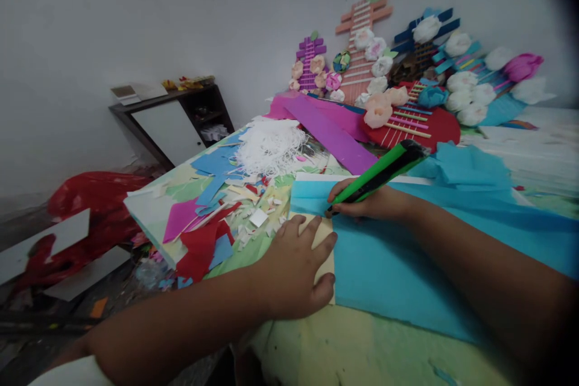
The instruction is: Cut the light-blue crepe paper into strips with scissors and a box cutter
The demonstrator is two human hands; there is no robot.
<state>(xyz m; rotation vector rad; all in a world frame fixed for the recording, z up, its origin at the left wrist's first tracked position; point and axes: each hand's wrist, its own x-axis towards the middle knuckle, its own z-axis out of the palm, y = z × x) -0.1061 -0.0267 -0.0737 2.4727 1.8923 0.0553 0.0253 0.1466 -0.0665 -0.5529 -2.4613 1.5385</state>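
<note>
My left hand lies flat with fingers spread, pressing a cream card strip onto a large sheet of turquoise paper. In my right hand is a thick green-and-black pen-shaped tool, gripped like a pen. Its lower end points down at the paper near the card's upper right edge; whether it carries a nib or a blade I cannot make out. The turquoise paper has a folded band along its upper left side, and a white sheet edge shows behind it.
White paper shreds, red paper scraps and blue pieces cover the table's left side. Purple strips lie behind. Guitar-shaped crafts with paper flowers lean along the wall. A dark cabinet and a red plastic bag are at left.
</note>
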